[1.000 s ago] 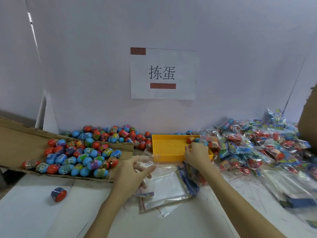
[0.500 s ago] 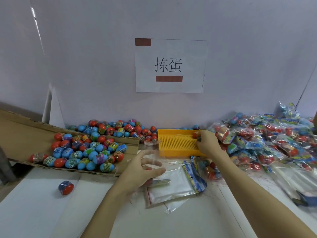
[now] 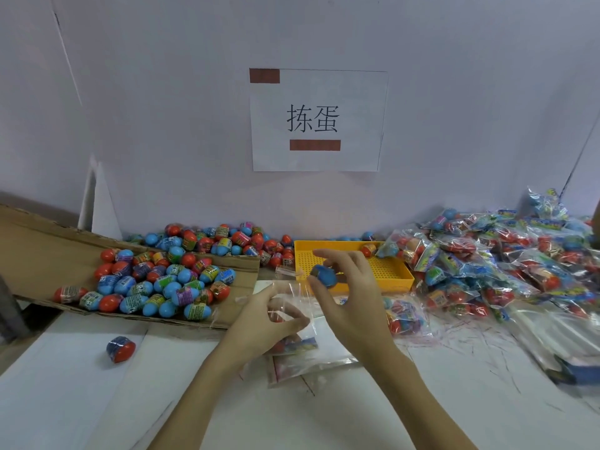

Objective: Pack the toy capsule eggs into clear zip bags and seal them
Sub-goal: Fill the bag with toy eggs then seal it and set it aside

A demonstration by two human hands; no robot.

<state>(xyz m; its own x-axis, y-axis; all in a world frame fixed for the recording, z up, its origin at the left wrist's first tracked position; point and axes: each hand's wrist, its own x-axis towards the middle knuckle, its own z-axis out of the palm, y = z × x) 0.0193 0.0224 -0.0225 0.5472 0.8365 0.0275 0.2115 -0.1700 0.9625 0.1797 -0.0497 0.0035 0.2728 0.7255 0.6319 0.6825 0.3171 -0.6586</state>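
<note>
My right hand [image 3: 347,297] grips a blue capsule egg [image 3: 324,276] between thumb and fingers, just above the mouth of a clear zip bag [image 3: 292,289]. My left hand [image 3: 266,319] pinches that bag's edge and holds it up over the table. A heap of blue and red capsule eggs [image 3: 156,280] lies on a cardboard sheet at the left. One more egg [image 3: 368,250] sits in the far right corner of a yellow tray [image 3: 389,271].
A pile of packed bags [image 3: 487,264] fills the right side. Flat empty bags [image 3: 311,358] lie under my hands. A lone red and blue egg [image 3: 120,348] sits on the white table at the left. A paper sign [image 3: 316,120] hangs on the wall.
My right hand came back from the yellow tray's far corner with a blue egg and now holds it at the bag. My left hand lifted the bag's mouth slightly.
</note>
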